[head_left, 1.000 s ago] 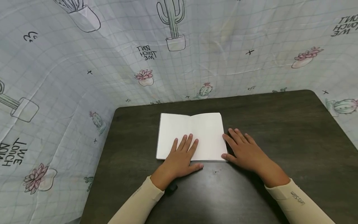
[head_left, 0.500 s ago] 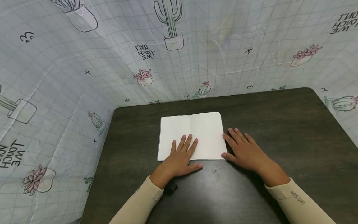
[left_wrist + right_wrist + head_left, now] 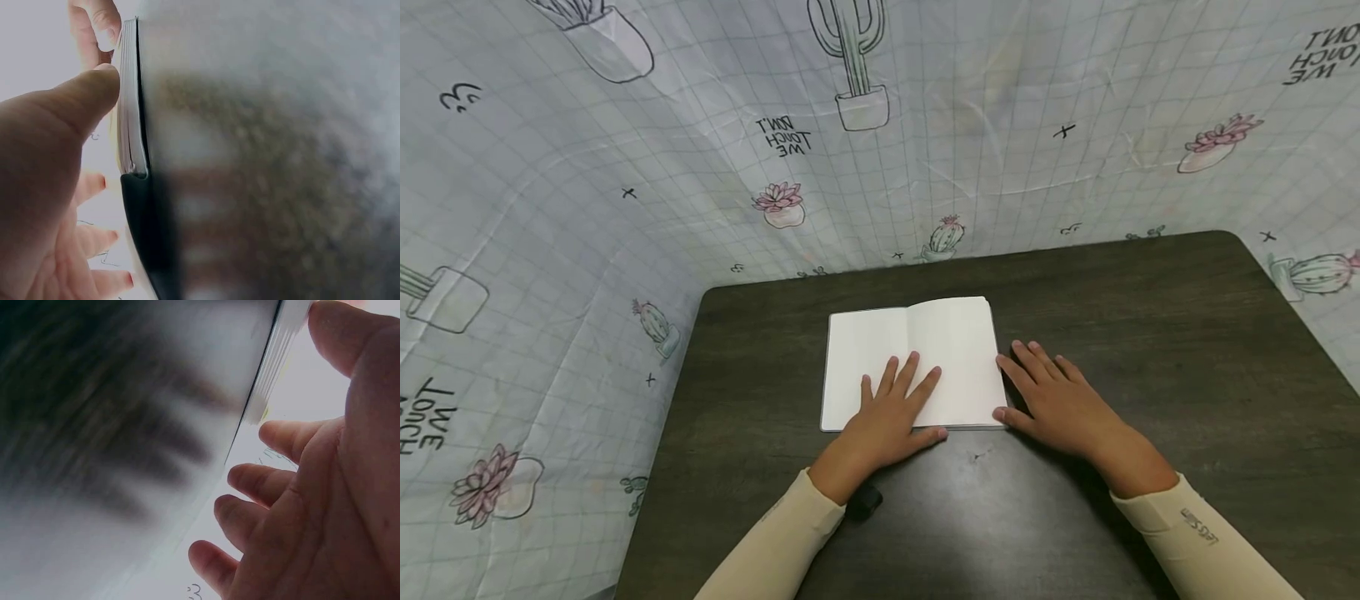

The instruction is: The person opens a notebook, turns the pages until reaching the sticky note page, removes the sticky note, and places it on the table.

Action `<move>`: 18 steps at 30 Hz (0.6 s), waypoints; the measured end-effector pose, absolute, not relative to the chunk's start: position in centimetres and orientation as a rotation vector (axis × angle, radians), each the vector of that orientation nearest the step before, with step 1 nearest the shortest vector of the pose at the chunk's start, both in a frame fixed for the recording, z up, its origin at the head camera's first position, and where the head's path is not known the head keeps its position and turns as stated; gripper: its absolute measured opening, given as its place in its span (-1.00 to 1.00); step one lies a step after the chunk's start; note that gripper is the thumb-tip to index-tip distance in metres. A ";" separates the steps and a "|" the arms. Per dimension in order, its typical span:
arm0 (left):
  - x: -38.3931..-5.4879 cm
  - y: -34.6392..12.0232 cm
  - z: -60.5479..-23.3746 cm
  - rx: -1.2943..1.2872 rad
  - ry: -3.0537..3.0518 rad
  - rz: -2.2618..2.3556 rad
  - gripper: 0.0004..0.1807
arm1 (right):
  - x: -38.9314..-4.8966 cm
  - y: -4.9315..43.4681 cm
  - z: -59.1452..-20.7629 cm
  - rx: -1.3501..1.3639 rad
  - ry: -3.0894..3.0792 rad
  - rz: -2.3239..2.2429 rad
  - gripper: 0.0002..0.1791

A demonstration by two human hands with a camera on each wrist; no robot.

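Note:
An open notebook (image 3: 955, 333) with blank white pages lies on the dark table. Over its lower middle, my left hand (image 3: 876, 429) rests with spread fingers across the fold, the thumb along the front edge. My right hand (image 3: 1063, 408) lies flat at the notebook's right side, index fingertip and thumb tip right at the page edge. The left wrist view has the stacked pages (image 3: 128, 100) and dark cover (image 3: 144, 225) edge-on, beside the left thumb. In the right wrist view the page edges (image 3: 275, 362) show near the right thumb and straight fingers.
The dark wooden table (image 3: 1150, 317) runs back to a pale cloth (image 3: 985, 150) printed with cacti, which hangs behind it and along the left. A small black object (image 3: 863, 502) sits by the left wrist.
The notebook's left page lies flatter than a second ago. My left hand has shifted slightly, its index finger spreading further right over the page. The right hand stays put.

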State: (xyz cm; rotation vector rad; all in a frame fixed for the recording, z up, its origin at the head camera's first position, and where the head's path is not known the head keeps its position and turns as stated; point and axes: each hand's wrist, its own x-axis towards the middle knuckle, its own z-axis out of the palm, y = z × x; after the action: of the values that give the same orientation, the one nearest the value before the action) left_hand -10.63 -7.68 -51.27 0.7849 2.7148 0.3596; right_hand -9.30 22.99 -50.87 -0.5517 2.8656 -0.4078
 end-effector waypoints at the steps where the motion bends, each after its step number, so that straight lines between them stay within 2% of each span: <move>1: -10.7 -7.6 -51.3 0.779 2.717 0.360 0.00 | -9.3 23.0 -50.8 -0.551 2.865 -0.407 -0.02; 18: -11.1 -7.4 -51.1 0.737 2.713 0.369 -0.07 | -9.4 23.1 -50.8 -0.562 2.863 -0.387 -0.01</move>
State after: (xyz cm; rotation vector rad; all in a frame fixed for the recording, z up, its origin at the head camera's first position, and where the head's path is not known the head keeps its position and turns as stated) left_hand -11.07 -7.42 -51.07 0.7372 2.7129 0.3692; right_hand -9.41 23.11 -50.85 -0.5624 2.8634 -0.3873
